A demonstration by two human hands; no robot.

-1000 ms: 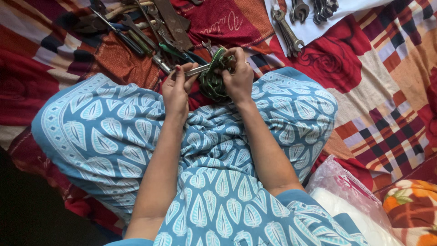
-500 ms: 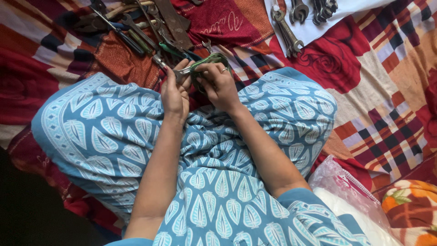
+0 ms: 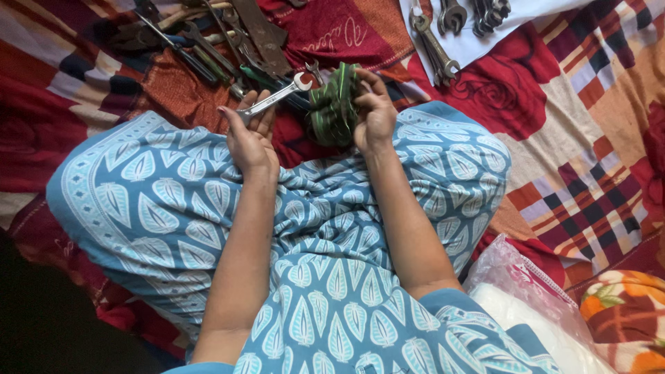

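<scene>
While the left hand [image 3: 248,135] has its fingers closed around the handle of a silver wrench [image 3: 274,99], the right hand [image 3: 374,111] is gripping a bunched-up green cloth [image 3: 334,104] just beside the wrench head, not touching it as far as I can see. Both sit over the lap, above the patchwork blanket [image 3: 589,138], with a pile of tools [image 3: 208,41] toward its far edge and more wrenches [image 3: 443,34] on a white sheet [image 3: 540,10] at the far right corner.

You sit at home, cross-legged on a patchwork quilt [image 3: 582,138] of red floral and checked fabric, with spanners on a white cloth [image 3: 485,34] and old tools [image 3: 208,41] spread ahead.
</scene>
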